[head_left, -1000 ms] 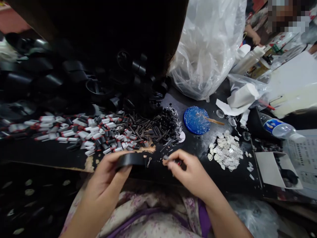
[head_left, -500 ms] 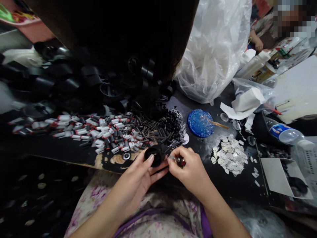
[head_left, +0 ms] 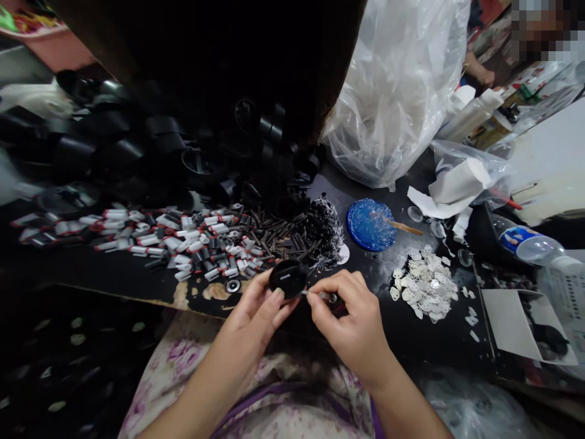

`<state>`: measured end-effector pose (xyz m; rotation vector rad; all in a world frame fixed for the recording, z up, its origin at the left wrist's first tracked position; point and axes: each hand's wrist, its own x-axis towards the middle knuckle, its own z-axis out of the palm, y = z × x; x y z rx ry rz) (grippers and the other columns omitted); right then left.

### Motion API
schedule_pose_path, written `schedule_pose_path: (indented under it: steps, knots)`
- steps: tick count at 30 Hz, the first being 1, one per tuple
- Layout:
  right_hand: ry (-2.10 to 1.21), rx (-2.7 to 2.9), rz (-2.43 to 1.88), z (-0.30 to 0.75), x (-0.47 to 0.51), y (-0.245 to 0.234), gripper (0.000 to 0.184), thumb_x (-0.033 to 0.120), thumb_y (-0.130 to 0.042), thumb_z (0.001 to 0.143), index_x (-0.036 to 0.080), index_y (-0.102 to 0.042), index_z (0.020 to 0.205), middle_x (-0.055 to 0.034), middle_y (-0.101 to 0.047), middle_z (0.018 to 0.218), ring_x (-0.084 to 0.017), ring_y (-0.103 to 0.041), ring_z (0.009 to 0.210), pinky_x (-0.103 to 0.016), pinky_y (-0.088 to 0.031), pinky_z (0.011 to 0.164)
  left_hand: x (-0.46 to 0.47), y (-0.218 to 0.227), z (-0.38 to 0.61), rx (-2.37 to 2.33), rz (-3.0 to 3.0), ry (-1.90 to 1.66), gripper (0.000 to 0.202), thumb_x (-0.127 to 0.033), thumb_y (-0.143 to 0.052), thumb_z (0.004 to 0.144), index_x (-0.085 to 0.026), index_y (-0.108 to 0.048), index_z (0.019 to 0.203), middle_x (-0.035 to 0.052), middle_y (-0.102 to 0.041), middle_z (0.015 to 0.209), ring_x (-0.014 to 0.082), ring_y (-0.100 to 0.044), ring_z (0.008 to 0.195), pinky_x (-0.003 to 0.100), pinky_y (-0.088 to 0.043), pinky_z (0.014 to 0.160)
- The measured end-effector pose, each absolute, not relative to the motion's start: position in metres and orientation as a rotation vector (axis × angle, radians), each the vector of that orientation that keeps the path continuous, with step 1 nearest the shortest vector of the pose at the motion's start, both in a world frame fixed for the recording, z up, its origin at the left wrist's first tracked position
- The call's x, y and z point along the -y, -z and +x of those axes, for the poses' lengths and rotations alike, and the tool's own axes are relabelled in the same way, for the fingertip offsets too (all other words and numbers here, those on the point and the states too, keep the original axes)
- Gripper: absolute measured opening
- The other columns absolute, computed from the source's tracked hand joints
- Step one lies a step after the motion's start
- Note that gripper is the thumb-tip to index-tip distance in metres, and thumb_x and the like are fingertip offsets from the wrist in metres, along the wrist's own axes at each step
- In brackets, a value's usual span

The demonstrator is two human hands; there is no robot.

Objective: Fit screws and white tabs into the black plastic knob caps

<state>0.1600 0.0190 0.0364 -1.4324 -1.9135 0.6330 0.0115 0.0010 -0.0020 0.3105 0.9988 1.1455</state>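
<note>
My left hand [head_left: 260,308] is closed round a black round plastic cap [head_left: 287,279], its hollow side facing up toward me with a small pale slot-like mark inside. Just right of it, my right hand [head_left: 345,305] pinches a small part [head_left: 329,297] with a dark, shiny end; its exact kind is partly hidden by the fingers. The fingertips of my right hand come close to the cap's right edge. Beyond my hands lie a heap of metal springs [head_left: 292,241] and a pile of white and black sleeves with red rings [head_left: 192,241].
A blue grease lid [head_left: 370,228] holds a wooden stick. Thin whitish metal plates [head_left: 425,283] are heaped to the right, near an open white box [head_left: 512,320] and a plastic bottle [head_left: 534,247]. Black housings [head_left: 164,134] fill the back left. Another person's hand [head_left: 484,76] shows far right.
My left hand has turned the black cap so its hollow face shows more. My right hand has shifted slightly right, its pinched part still in the fingers.
</note>
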Motion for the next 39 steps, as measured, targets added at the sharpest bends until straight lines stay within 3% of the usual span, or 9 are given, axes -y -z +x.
schedule_pose_path:
  steps: [5, 11, 19, 23, 26, 29, 35, 39]
  knots:
    - [-0.437, 2.031, -1.386, 0.159, -0.02, -0.031, 0.011, 0.011, -0.059, 0.088, 0.017, -0.065, 0.081, 0.0007, -0.067, 0.074, -0.013, -0.057, 0.068, -0.033, -0.033, 0.073, 0.003, 0.003, 0.012, -0.929, 0.356, -1.079, 0.02, -0.03, -0.08, 0.077, -0.028, -0.073, 0.096, -0.0022, -0.075, 0.098, 0.0142, -0.069, 0.093, 0.02, -0.056, 0.083]
    - [-0.407, 2.172, -1.38, 0.161, -0.021, -0.034, 0.013, 0.01, -0.058, 0.086, 0.017, -0.067, 0.081, 0.0008, -0.066, 0.071, -0.013, -0.056, 0.066, -0.034, -0.03, 0.072, 0.001, 0.004, 0.013, -0.953, 0.418, -1.064, 0.02, -0.032, -0.077, 0.079, -0.025, -0.071, 0.097, 0.0033, -0.076, 0.099, 0.0211, -0.07, 0.098, 0.03, -0.056, 0.087]
    - [-0.427, 2.173, -1.51, 0.156, -0.016, -0.03, 0.011, 0.01, -0.06, 0.084, 0.017, -0.064, 0.076, 0.0017, -0.063, 0.07, -0.012, -0.053, 0.065, -0.033, -0.03, 0.071, -0.003, 0.01, 0.003, -1.029, 0.701, -0.932, 0.018, -0.031, -0.076, 0.079, -0.026, -0.07, 0.096, 0.0045, -0.077, 0.103, 0.0236, -0.07, 0.102, 0.028, -0.054, 0.089]
    - [-0.564, 2.108, -1.588, 0.181, -0.004, -0.033, 0.012, 0.017, -0.059, 0.091, 0.022, -0.069, 0.093, 0.0014, -0.071, 0.082, -0.014, -0.061, 0.076, -0.031, -0.035, 0.077, -0.004, 0.018, 0.003, -1.038, 0.611, -0.885, 0.03, -0.037, -0.079, 0.076, -0.025, -0.072, 0.102, 0.0057, -0.077, 0.105, 0.0266, -0.07, 0.103, 0.029, -0.058, 0.086]
    - [-0.42, 1.815, -1.939, 0.23, 0.01, -0.036, 0.018, 0.024, -0.054, 0.094, 0.024, -0.069, 0.105, -0.0021, -0.074, 0.097, -0.018, -0.065, 0.087, -0.032, -0.041, 0.081, -0.006, 0.016, 0.01, -1.048, 0.433, -0.937, 0.035, -0.041, -0.078, 0.075, -0.024, -0.071, 0.105, 0.0048, -0.073, 0.119, 0.0276, -0.065, 0.115, 0.028, -0.056, 0.094]
    - [-0.274, 1.621, -2.318, 0.28, 0.017, -0.03, 0.024, 0.029, -0.061, 0.087, 0.019, -0.066, 0.108, -0.0086, -0.073, 0.099, -0.024, -0.067, 0.082, -0.036, -0.046, 0.075, -0.012, 0.009, 0.019, -1.011, 0.284, -0.952, 0.037, -0.039, -0.078, 0.076, -0.024, -0.069, 0.108, 0.0051, -0.072, 0.123, 0.0277, -0.062, 0.12, 0.03, -0.05, 0.103]
    - [-0.292, 1.72, -2.258, 0.274, 0.004, -0.01, 0.016, 0.024, -0.058, 0.088, 0.019, -0.066, 0.1, -0.0078, -0.072, 0.097, -0.023, -0.067, 0.089, -0.036, -0.047, 0.08, -0.038, -0.002, 0.023, -1.166, 0.174, -1.138, 0.02, -0.024, -0.067, 0.087, -0.028, -0.066, 0.106, 0.0002, -0.076, 0.108, 0.0211, -0.067, 0.112, 0.032, -0.047, 0.107]
    - [-0.375, 1.8, -2.126, 0.242, -0.005, -0.01, 0.015, 0.023, -0.061, 0.088, 0.021, -0.067, 0.101, -0.004, -0.073, 0.091, -0.02, -0.066, 0.083, -0.032, -0.046, 0.078, -0.044, -0.004, 0.011, -1.15, 0.346, -1.156, 0.019, -0.03, -0.064, 0.09, -0.027, -0.066, 0.109, -0.0018, -0.075, 0.11, 0.0215, -0.066, 0.114, 0.03, -0.047, 0.106]
